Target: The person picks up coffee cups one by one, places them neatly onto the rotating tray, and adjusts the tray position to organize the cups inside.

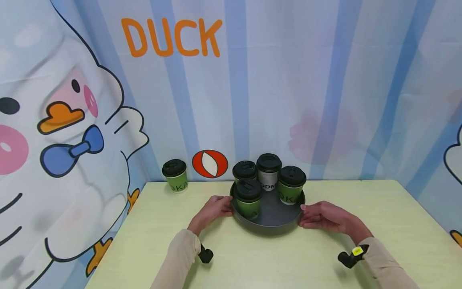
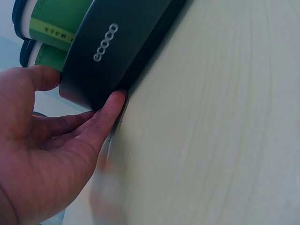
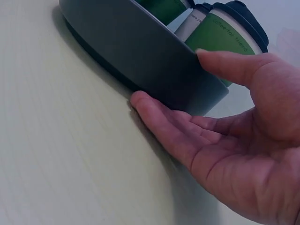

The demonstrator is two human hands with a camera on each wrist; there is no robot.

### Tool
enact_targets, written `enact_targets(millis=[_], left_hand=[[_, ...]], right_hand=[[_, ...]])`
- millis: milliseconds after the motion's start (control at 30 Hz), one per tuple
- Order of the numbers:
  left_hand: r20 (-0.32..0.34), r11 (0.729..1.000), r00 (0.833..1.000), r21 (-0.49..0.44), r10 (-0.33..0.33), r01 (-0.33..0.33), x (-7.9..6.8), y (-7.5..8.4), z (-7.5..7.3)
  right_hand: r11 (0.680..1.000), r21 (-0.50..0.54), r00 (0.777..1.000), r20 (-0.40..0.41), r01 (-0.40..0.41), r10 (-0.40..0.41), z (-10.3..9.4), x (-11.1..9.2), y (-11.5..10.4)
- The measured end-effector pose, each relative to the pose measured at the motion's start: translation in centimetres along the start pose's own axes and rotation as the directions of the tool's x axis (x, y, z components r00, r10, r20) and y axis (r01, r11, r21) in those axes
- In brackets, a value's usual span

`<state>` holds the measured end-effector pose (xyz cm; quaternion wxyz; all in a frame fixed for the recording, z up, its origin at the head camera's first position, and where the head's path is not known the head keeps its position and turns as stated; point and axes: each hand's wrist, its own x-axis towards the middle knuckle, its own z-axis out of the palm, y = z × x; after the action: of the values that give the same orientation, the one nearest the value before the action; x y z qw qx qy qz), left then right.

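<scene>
A round dark grey tray (image 1: 271, 212) carries three green paper cups with black lids and a white cup (image 1: 268, 180) at the back. Of the green ones, one cup (image 1: 249, 208) stands at the front left and another cup (image 1: 290, 192) at the right. My left hand (image 1: 213, 209) grips the tray's left side, thumb at the rim and fingers at its bottom edge. On the opposite side my right hand (image 1: 325, 216) holds the tray the same way, as the right wrist view shows. White "ecoco" lettering marks the tray wall (image 2: 122, 51) in the left wrist view.
Another green cup (image 1: 175, 178) with a black lid stands at the table's back left, apart from the tray. The pale wooden table (image 1: 260, 261) meets a striped curtain (image 1: 274, 80) with a duck print behind. Both wrists wear small black cameras.
</scene>
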<state>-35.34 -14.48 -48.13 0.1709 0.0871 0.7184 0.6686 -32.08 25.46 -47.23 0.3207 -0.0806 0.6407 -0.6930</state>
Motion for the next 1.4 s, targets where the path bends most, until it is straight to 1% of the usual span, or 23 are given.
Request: enact_targets(millis=[67, 133, 267, 367, 433, 600, 667, 700, 833, 900, 967, 1167, 1233, 1400], left_hand=[[0.000, 1.000, 1.000, 0.001, 0.002, -0.002, 0.02, 0.03, -0.04], [0.001, 1.000, 1.000, 0.000, -0.001, 0.001, 0.00, 0.06, -0.05], [0.000, 1.000, 1.000, -0.001, -0.003, 0.003, 0.00, 0.11, -0.05], [-0.002, 1.000, 1.000, -0.001, -0.006, 0.006, 0.01, 0.12, -0.07], [0.000, 1.000, 1.000, -0.004, -0.010, 0.010, 0.04, 0.14, -0.10], [0.008, 1.000, 1.000, 0.004, -0.017, 0.017, -0.03, 0.33, -0.18], [0.008, 1.000, 1.000, 0.011, -0.019, 0.019, -0.06, 0.41, -0.23], [0.007, 1.000, 1.000, 0.012, -0.020, 0.020, -0.06, 0.46, -0.24], [0.005, 1.000, 1.000, 0.006, -0.025, 0.025, 0.11, 0.45, -0.29], [0.009, 1.000, 1.000, 0.003, -0.022, 0.022, 0.17, 0.39, -0.32], [0.013, 1.000, 1.000, -0.001, -0.022, 0.022, 0.20, 0.31, -0.33], [0.012, 0.999, 0.999, -0.003, -0.036, 0.036, 0.25, 0.09, -0.31], [0.013, 0.999, 0.999, -0.001, -0.036, 0.036, 0.18, 0.02, -0.33], [0.007, 0.999, 0.999, -0.006, -0.042, 0.042, 0.15, 0.00, -0.25]], right_hand=[[1.000, 0.001, 1.000, 0.014, -0.013, 0.013, -0.08, -0.03, -0.05], [1.000, -0.001, 1.000, 0.012, -0.002, 0.002, -0.14, 0.01, -0.06], [0.999, 0.018, 0.998, -0.040, 0.039, -0.039, -0.18, 0.24, -0.01], [0.999, 0.020, 0.997, -0.053, 0.051, -0.050, -0.22, 0.36, 0.04], [0.999, 0.020, 0.999, -0.036, 0.041, -0.040, -0.27, 0.32, 0.07], [1.000, 0.016, 0.999, 0.054, -0.004, 0.003, -0.50, 0.05, 0.20], [1.000, 0.023, 0.998, 0.058, -0.009, 0.007, -0.54, 0.00, 0.21], [1.000, 0.031, 0.999, 0.053, -0.004, 0.003, -0.54, 0.01, 0.19], [0.997, 0.076, 1.000, -0.016, 0.021, -0.020, -0.40, 0.19, 0.07], [0.996, 0.090, 0.999, -0.032, 0.027, -0.025, -0.33, 0.26, 0.04], [0.995, 0.097, 0.999, -0.034, 0.022, -0.019, -0.33, 0.25, 0.09], [0.996, 0.087, 1.000, 0.012, -0.010, 0.009, -0.55, -0.09, 0.34], [0.995, 0.095, 1.000, 0.006, 0.001, -0.001, -0.58, -0.12, 0.42], [0.991, 0.123, 0.998, -0.047, 0.055, -0.050, -0.42, 0.00, 0.48]])
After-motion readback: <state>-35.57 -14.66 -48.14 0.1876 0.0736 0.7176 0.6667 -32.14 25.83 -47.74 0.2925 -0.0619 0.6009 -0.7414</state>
